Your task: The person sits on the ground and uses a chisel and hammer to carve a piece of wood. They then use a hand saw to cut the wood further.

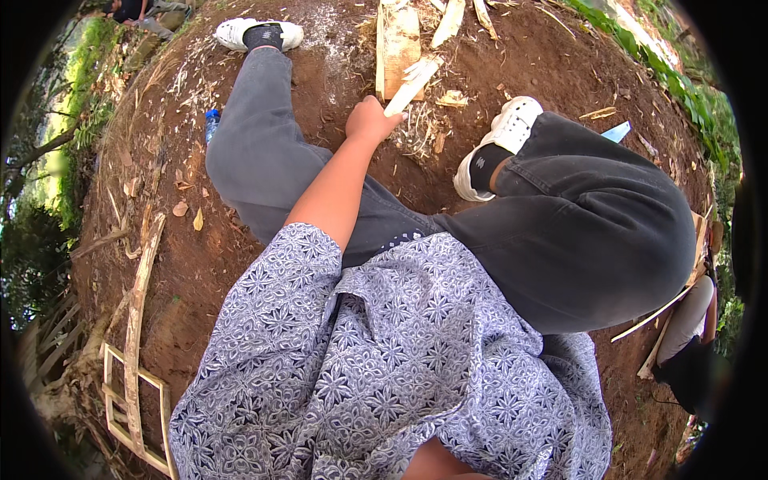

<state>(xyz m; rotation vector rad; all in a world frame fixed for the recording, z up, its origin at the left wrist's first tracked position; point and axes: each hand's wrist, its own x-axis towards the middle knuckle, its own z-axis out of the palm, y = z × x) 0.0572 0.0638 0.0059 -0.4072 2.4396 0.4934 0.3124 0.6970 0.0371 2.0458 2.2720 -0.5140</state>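
My left hand (371,122) reaches forward between my spread legs, its fingers closed around the near end of a pale, splintered strip of wood (414,84). The strip slants up and to the right, with a ragged far end. Just beyond the hand, a flat wooden board (402,50) lies on the brown soil with a narrow edge piece along its left side. Wood shavings (418,134) are scattered beside the hand and under the strip. My right hand is out of sight.
Split wood pieces (450,22) lie at the top. A plastic bottle (212,124) stands past my left leg. At lower left are a long stick (138,332) and a wooden frame (164,416). Another person (144,12) is at the far upper left.
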